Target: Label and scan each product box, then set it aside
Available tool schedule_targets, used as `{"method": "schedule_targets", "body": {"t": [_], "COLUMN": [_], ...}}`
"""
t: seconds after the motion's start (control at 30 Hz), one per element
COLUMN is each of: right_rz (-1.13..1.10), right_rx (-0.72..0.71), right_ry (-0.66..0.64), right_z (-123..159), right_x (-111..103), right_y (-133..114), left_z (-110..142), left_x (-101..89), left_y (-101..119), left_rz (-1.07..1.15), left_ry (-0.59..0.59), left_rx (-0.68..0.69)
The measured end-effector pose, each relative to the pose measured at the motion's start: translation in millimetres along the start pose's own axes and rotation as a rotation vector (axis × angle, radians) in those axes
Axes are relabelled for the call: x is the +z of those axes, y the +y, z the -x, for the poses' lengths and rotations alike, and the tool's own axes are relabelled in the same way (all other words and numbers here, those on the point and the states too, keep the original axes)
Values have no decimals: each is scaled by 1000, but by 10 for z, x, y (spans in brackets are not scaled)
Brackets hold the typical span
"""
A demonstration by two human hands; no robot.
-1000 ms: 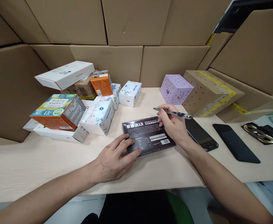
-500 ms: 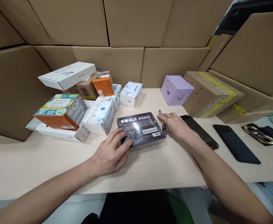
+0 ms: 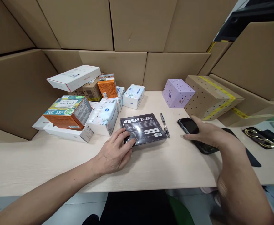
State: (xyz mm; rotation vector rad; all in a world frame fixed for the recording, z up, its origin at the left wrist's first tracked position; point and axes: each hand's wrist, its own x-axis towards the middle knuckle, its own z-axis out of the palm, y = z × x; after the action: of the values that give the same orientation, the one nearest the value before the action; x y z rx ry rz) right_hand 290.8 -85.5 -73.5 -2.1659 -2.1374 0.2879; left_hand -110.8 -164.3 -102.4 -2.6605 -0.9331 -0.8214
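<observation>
My left hand [image 3: 117, 151] rests on the near left corner of a black shrink-wrapped box [image 3: 143, 128] with white print, fingers bent over its top. A pen [image 3: 164, 125] lies just right of the box, touched by neither hand. My right hand [image 3: 205, 132] is over a black phone [image 3: 190, 125], its thumb and fingers apart across the phone; the palm hides part of it. Partly under my right wrist lies a second dark flat slab [image 3: 251, 157], mostly covered.
Left stand white boxes [image 3: 73, 78], a Binking box [image 3: 68, 112], a small orange box [image 3: 107, 86] and tissue packs [image 3: 103, 117]. A purple box [image 3: 178, 93] and taped carton [image 3: 209, 97] stand back right. Gold scissors [image 3: 261, 137] lie far right. Cardboard walls [image 3: 127, 25] surround the table.
My right hand has left the pen and moved right to the phone. My left hand stays on the black box. The view has shifted slightly.
</observation>
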Motion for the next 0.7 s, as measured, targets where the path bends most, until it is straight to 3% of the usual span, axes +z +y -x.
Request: {"method": "schedule_targets", "body": {"t": [0.1, 0.4, 0.57, 0.7], "right_rz": [26, 9, -241, -573], "right_rx": [70, 100, 16, -128], "right_ry": [-155, -93, -76, -77], "right_z": [7, -69, 5, 113], "right_x": [58, 150, 36, -69], "right_y": [98, 113, 20, -187], "left_z": [4, -40, -82, -170], "left_x": [7, -7, -17, -72], "left_y": [9, 35, 33, 89], "left_rz": [27, -3, 33, 71], "left_ry": [13, 31, 67, 120], "left_rx": [-24, -22, -46, -78]}}
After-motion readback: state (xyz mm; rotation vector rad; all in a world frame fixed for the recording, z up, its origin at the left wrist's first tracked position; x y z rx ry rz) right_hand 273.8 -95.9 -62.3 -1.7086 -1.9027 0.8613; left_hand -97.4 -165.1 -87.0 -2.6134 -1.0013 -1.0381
